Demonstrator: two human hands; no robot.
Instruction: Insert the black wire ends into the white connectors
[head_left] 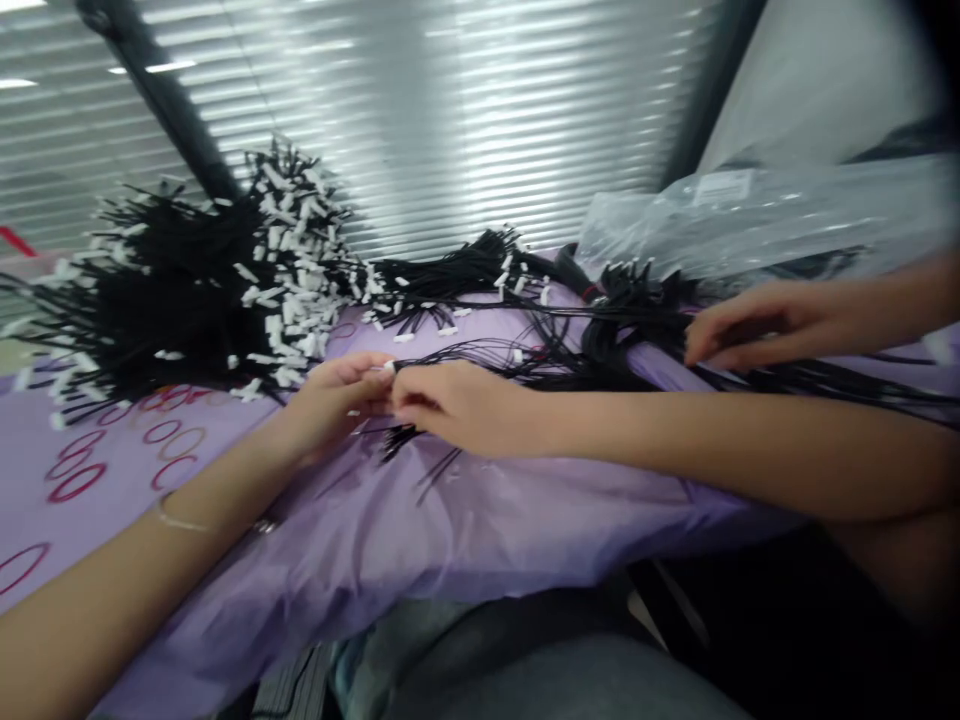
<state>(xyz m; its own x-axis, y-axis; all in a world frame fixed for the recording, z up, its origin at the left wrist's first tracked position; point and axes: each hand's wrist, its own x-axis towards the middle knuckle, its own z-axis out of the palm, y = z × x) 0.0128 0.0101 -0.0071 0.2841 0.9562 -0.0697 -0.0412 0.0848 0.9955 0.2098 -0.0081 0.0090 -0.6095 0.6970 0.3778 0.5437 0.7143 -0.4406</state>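
My left hand (pixel 341 395) is closed in a pinch around a small white plastic connector (pixel 389 367). Touching its fingertips from the right, my right hand (pixel 457 405) has its fingers curled on a thin black wire beside the connector; the exact grip is partly hidden. Loose black wire ends (pixel 397 440) poke out below both hands on the purple cloth (pixel 517 510). Behind my right hand, thin black wires (pixel 487 350) spread toward the right.
A large heap of black cables with white connectors (pixel 202 270) stands at the left. Red rubber bands (pixel 77 483) lie in front of it. Another cable bundle (pixel 457 265) lies at the back, near clear plastic bags (pixel 757 220). A co-worker's hand (pixel 780 325) hovers over cables at right.
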